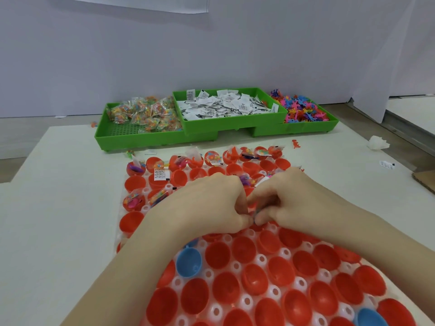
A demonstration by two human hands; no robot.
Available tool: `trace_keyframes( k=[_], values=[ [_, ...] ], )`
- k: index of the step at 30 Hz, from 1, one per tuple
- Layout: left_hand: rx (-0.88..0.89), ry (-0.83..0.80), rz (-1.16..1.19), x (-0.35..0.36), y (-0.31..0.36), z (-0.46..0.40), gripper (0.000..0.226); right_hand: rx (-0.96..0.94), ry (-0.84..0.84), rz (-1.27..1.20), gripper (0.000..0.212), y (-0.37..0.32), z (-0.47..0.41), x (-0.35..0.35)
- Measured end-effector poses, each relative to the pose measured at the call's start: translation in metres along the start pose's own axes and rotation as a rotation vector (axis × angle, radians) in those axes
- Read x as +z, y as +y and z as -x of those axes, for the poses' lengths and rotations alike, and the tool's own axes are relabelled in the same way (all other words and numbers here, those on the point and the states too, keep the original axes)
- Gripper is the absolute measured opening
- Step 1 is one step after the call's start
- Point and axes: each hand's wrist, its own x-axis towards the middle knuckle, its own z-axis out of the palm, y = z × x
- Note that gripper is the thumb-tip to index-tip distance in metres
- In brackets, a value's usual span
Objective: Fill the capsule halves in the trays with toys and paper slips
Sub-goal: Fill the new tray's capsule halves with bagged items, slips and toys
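Note:
A white tray [260, 258] full of red capsule halves [243, 249] lies in front of me, with two blue halves [189, 262] among them. Halves in the far rows hold toys and paper slips [159, 174]; the near ones are empty. My left hand [211, 203] and my right hand [289, 198] meet over the tray's middle. Their fingertips pinch together on a small item, mostly hidden, with a bit of blue showing. Toys and a white slip peek out above my right hand's knuckles.
Three green bins stand at the back: bagged colourful toys [143, 114], paper slips [223, 104], loose rubbery figures [303, 109]. A crumpled white piece [378, 142], a stray slip [386, 164], a red figure [296, 144] and a cardboard corner [424, 181] lie at the right.

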Motion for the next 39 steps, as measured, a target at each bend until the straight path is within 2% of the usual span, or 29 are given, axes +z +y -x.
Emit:
trace_keyframes(
  k=[5,9,14,18,22,25,28,30,32,34,36,39],
  values=[
    [0.01,0.025,0.0,0.0,0.0,-0.001,0.019,-0.004,0.045,0.066,0.032,-0.004,0.009,0.002],
    [0.018,0.014,-0.003,-0.001,-0.001,-0.001,0.019,-0.03,0.078,0.313,0.03,-0.011,0.012,0.011],
    [0.021,0.001,0.023,0.0,-0.003,-0.001,0.02,-0.01,0.188,0.252,0.024,-0.007,0.016,0.01],
    [0.052,0.007,0.023,-0.002,-0.005,0.001,0.024,0.024,0.205,0.141,0.035,-0.003,0.019,0.004],
    [0.097,0.17,0.125,-0.014,-0.01,0.011,0.025,0.007,0.184,0.019,0.03,0.002,0.017,-0.017],
    [0.128,0.484,0.366,-0.033,-0.025,0.025,0.022,0.045,0.349,-0.177,0.018,0.022,0.006,-0.043],
    [0.008,0.746,0.523,-0.052,-0.062,0.03,0.022,0.144,0.574,-0.227,0.014,0.07,-0.023,-0.061],
    [-0.121,0.819,0.602,-0.061,-0.098,0.02,0.018,0.267,0.669,-0.193,0.014,0.109,-0.05,-0.063],
    [-0.261,0.855,0.612,-0.067,-0.135,0.007,0.016,0.4,0.675,-0.133,0.017,0.142,-0.077,-0.061],
    [-0.37,0.826,0.551,-0.067,-0.161,-0.007,0.013,0.485,0.6,-0.1,0.025,0.166,-0.101,-0.06],
    [-0.458,0.731,0.372,-0.064,-0.178,-0.018,0.029,0.541,0.517,-0.078,0.029,0.178,-0.119,-0.061],
    [-0.559,0.613,0.147,-0.064,-0.188,-0.031,0.038,0.607,0.408,-0.054,0.036,0.182,-0.139,-0.064]
  ],
)
